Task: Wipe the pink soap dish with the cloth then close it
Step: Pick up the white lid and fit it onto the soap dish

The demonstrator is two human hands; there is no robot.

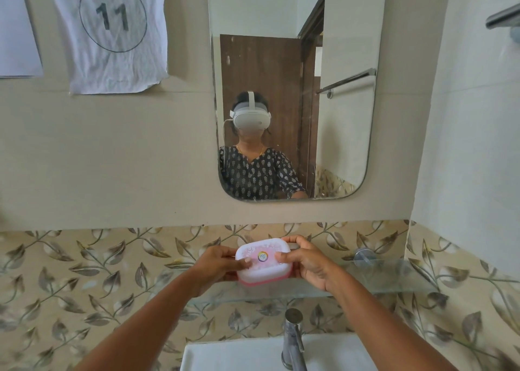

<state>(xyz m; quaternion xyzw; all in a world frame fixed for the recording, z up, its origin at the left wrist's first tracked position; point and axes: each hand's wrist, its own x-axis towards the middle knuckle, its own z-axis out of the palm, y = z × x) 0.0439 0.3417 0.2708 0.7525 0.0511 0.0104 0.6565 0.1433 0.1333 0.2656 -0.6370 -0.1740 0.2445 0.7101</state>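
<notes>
The pink soap dish (263, 266) has a white patterned lid with a round sticker and a pink base. Its lid is on. It sits just above the glass shelf (394, 277), held between both hands. My left hand (218, 263) grips its left side with the thumb on the lid. My right hand (305, 261) grips its right side, thumb on the lid and fingers curled over the far edge. No cloth is in view.
A chrome tap (292, 339) rises from the white basin (230, 353) right below the shelf. A mirror (337, 145) hangs on the wall above. A paper sheet marked 11 (112, 33) is taped at upper left. A metal fitting (503, 19) juts out at upper right.
</notes>
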